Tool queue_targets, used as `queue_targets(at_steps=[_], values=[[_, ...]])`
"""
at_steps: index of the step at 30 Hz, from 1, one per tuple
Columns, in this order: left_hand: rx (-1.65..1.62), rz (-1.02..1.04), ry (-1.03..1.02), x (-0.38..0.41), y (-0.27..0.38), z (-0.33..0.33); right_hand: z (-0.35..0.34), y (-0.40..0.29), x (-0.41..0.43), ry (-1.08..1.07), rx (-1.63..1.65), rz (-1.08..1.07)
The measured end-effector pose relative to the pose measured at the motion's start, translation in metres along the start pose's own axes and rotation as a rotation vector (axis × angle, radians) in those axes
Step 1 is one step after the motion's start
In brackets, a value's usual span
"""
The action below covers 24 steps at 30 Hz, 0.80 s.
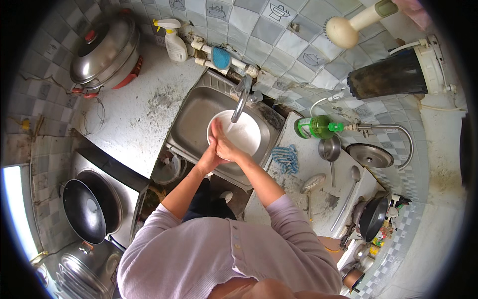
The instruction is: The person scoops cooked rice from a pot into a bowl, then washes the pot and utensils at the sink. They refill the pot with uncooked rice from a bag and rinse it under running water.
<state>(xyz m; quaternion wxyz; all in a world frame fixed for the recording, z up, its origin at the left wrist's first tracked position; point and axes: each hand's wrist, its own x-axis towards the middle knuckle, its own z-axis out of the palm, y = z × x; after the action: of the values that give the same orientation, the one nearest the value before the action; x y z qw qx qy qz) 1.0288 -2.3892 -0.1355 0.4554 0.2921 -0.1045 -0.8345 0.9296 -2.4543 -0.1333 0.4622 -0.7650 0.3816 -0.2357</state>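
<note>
A white bowl (246,136) sits in the stainless steel sink (194,108), under the curved metal faucet (241,99). Thin water seems to run from the spout into it. My left hand (206,160) grips the bowl at its near left rim, thumb up; its other fingers are mostly hidden. Over the same side lies my right hand (224,144), its fingers stretched along the bowl's left inner wall and touching the left thumb. Whether the right fingers also pinch the rim cannot be seen.
Left of the sink, a worktop (149,112) bears a lidded steel pot (104,56) and a spray bottle (175,45). The right counter holds a knitted cloth (285,159), a green bottle (315,127), a small ladle (330,149), a skimmer (313,183) and a long spoon (347,194).
</note>
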Motion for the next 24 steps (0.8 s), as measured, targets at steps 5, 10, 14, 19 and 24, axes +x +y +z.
queue_targets(at_steps=[5,10,14,19,24], values=[[-0.005,0.041,0.088,-0.006,0.006,-0.003,-0.068,0.004,-0.01,-0.11,-1.023,-0.228],[-0.01,0.124,0.175,0.01,0.001,0.013,-0.028,0.006,-0.025,0.123,-0.757,0.238],[-0.012,0.23,0.314,0.042,-0.018,-0.026,-0.004,-0.03,-0.026,0.072,-0.248,0.144],[0.039,0.175,0.275,0.03,0.023,-0.014,-0.075,-0.012,-0.052,-0.054,-0.709,-0.212],[-0.039,0.165,0.392,0.037,-0.006,-0.001,-0.041,-0.05,-0.042,-0.22,-0.551,0.277]])
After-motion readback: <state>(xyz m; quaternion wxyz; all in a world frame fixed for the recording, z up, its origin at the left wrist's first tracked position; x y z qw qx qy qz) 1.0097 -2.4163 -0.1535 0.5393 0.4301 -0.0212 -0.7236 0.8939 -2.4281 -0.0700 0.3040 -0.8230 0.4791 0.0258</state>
